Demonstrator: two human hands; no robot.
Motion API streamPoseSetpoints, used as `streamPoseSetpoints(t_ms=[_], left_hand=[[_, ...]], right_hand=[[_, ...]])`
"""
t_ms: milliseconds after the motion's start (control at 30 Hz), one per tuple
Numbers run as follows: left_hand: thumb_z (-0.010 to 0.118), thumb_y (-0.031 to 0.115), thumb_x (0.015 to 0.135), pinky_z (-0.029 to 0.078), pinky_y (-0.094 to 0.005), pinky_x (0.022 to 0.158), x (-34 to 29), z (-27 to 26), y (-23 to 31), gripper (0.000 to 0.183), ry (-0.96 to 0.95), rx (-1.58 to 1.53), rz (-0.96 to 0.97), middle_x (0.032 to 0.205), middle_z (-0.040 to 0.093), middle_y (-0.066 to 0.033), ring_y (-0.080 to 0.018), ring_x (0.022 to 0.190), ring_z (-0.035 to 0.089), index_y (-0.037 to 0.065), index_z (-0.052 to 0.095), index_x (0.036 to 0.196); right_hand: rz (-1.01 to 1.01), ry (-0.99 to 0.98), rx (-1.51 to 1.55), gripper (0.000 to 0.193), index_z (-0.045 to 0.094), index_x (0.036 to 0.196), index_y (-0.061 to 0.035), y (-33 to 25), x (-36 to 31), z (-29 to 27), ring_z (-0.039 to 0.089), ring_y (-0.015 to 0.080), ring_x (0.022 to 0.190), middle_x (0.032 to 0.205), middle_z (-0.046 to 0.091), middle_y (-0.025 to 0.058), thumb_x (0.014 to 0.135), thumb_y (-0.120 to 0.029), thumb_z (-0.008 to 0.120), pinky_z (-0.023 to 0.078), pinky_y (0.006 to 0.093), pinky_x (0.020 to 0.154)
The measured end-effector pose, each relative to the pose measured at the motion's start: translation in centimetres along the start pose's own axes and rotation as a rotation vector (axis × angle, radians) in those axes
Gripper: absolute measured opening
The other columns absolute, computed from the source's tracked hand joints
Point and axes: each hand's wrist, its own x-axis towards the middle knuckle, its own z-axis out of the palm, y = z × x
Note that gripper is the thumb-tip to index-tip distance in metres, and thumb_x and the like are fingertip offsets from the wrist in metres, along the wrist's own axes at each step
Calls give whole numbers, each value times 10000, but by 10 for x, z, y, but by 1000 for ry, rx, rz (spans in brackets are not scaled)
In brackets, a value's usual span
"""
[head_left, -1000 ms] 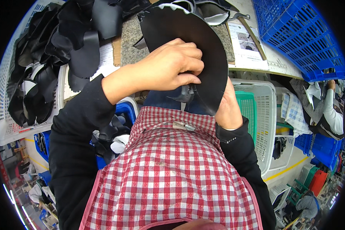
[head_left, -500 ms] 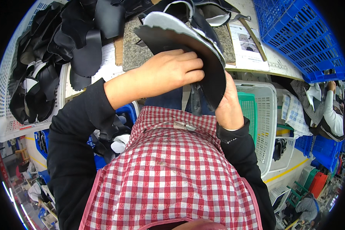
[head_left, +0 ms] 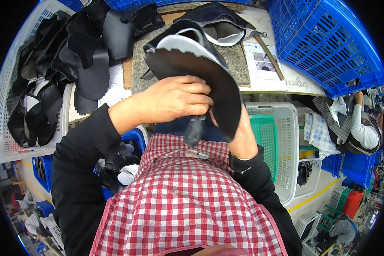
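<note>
A black leather shoe upper, its scalloped edge backed with white lining, is held up in front of me above the near edge of the bench. My left hand has its fingers curled against the dark face of the upper. Behind the right side of the piece, my right hand grips it, most of its fingers hidden. Below my left fingers hangs a blurred dark grey strip-like thing; I cannot make out what it is. Another black upper with white lining lies beyond on the bench.
A grey stone slab lies on the bench under the work. To its right are a hammer and a printed sheet. Black leather pieces overflow a white basket at left. Blue crates stand at right, white and green baskets below.
The scene has shifted slightly, with the upper and both hands now lower and further left in view. The strip below my left fingers shows more. Both hands keep their hold.
</note>
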Motion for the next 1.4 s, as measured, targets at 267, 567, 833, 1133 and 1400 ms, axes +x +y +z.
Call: streamPoseSetpoints(t_ms=[267,567,833,1133,1400], left_hand=[[664,232,879,215,-597,1285,8,26,64,523,-229,482,-379,1522,533,-90,-343,1525,345,217,636,1401],[726,168,778,574,-421,906,42,-65,70,384,223,352,-342,1261,691,-63,-280,1146,636,154,719,1161],[767,149,928,560,-301,751,-2,0,32,226,491,-651,-831,920,754,-55,-187,869,715,14,749,1108],[619,370,1062,554,-431,1045,-3,115,88,411,1301,-2663,-891,1294,702,-99,-258,1180,688,77,626,1350],[596,398,1069,547,-445,1056,-4,103,93,451,1284,-2862,-715,1310,697,-119,-279,1187,685,59,619,1365]], right_hand=[[-207,67,-84,271,694,1190,-76,9,28,23,703,136,930,1074,748,29,987,-242,761,549,297,835],[-322,74,-242,256,706,1209,-52,5,14,49,712,139,935,1104,756,53,1011,-213,727,571,303,839],[-448,82,-263,214,747,1157,-70,24,20,27,698,86,866,1034,772,9,965,-160,778,522,253,755],[-456,73,-334,209,722,1181,-53,26,40,30,709,131,958,1109,760,34,980,-103,751,562,299,878],[-360,15,-247,197,736,1170,-74,21,34,46,713,149,958,1104,767,41,982,-130,753,564,312,884]])
